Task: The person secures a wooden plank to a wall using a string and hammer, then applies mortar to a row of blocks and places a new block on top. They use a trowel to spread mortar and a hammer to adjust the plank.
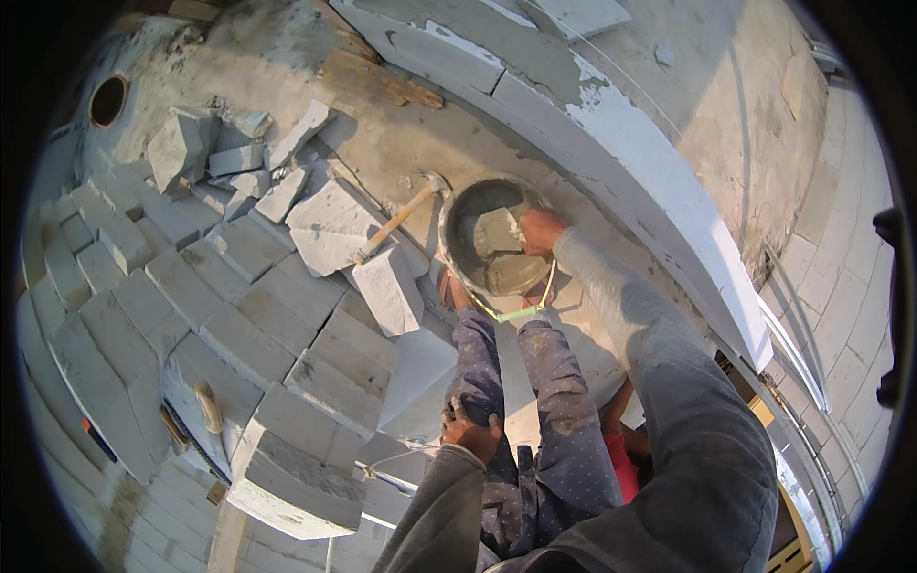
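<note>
My right hand (542, 231) is closed round the handle of a trowel (495, 230), reaching over the rim of a round bucket (447, 250). The trowel's flat blade is inside, against wet grey mortar (521, 275). A wire bail with a pale green grip (521, 314) hangs at the bucket's near side. My left hand (471, 433) rests on my left leg near the knee, its fingers spread over the dark trousers and holding nothing. Left of the bucket, a hammer (396, 225) with a wooden handle leans across pale block pieces, its head close to the rim.
A low block wall (611, 143) with mortar on top curves along the right. Stacked grey blocks (258, 334) fill the left, with broken pieces (181, 148) beyond them. A wooden-handled tool (207, 408) lies on the blocks. Another person's arm (616, 406) shows beside my right leg.
</note>
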`<action>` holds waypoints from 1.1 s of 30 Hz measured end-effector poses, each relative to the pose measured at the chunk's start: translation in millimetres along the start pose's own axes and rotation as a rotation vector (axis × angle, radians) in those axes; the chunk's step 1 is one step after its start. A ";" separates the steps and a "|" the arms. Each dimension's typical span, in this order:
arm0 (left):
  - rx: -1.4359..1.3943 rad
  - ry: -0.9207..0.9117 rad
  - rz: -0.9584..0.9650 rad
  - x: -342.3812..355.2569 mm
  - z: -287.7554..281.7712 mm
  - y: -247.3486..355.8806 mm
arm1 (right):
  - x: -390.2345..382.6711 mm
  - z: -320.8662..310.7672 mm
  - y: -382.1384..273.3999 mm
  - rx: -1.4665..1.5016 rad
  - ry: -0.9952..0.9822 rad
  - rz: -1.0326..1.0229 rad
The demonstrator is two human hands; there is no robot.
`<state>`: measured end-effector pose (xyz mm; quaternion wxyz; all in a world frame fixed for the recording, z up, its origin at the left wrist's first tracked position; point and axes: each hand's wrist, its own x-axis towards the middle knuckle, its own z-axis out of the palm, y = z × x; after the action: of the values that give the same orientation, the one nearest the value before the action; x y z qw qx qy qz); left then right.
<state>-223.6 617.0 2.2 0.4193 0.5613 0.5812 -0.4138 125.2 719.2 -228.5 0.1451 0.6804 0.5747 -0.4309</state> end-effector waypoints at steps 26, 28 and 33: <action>0.121 0.071 -0.003 -2.8 -9.3 31.6 | -240.1 -117.2 25.7 0.338 1.141 0.301; 0.128 0.053 0.000 -3.0 -11.6 32.9 | -231.2 -118.4 27.2 0.277 1.175 0.325; 0.180 0.010 -0.008 -5.2 -17.8 34.8 | -248.9 -99.8 14.0 0.310 1.139 0.448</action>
<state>-189.1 633.3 12.3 0.3626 0.5966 0.5458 -0.4634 187.7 620.7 13.3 -0.1973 0.9200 0.3365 -0.0385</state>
